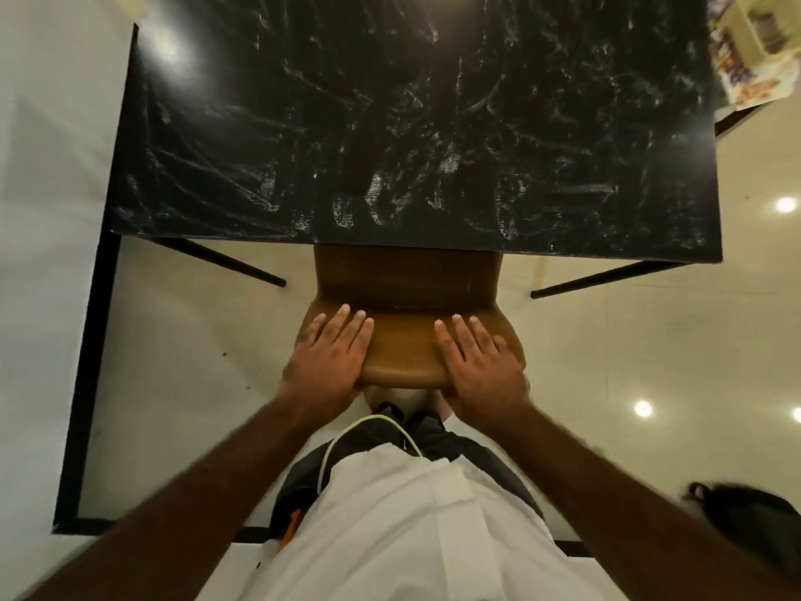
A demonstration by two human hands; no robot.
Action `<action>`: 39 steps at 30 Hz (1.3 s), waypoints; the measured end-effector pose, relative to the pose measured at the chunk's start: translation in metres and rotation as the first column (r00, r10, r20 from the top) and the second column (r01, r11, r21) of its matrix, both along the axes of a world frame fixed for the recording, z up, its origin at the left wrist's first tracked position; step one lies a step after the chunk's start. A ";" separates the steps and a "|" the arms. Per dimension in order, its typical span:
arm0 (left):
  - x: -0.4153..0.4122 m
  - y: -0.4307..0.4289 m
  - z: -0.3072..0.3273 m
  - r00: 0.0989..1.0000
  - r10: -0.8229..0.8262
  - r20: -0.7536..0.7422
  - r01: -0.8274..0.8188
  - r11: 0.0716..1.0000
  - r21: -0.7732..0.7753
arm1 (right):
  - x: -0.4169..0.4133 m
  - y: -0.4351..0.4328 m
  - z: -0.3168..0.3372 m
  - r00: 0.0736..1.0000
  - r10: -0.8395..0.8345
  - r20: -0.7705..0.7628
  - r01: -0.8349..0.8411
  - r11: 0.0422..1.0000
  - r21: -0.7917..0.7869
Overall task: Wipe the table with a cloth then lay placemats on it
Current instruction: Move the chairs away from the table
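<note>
While the brown chair [407, 275] is tucked under the near edge of the black marble tabletop [390, 123], its curved backrest [403, 353] is pressed by both hands. The left hand [329, 353] is laid flat on the backrest's left end, fingers straight and close together. The right hand [479, 362] is laid flat on the right end, fingers likewise straight. Whitish streaks are seen across the tabletop. Colourful printed items [737, 75] are seen just beyond its far right corner; their kind cannot be told. A dark bag [754, 518] is seen on the floor [607, 362] at the right.
</note>
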State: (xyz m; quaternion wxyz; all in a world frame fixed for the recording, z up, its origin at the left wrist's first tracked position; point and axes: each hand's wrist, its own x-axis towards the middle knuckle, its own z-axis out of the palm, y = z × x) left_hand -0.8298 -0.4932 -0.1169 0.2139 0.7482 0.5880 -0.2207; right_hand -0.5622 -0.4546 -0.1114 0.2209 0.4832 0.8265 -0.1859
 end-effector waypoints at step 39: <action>0.006 -0.014 -0.006 0.998 0.053 -0.017 -0.048 0.974 0.221 | 0.009 -0.014 0.009 0.999 -0.046 -0.007 0.046 0.997 0.059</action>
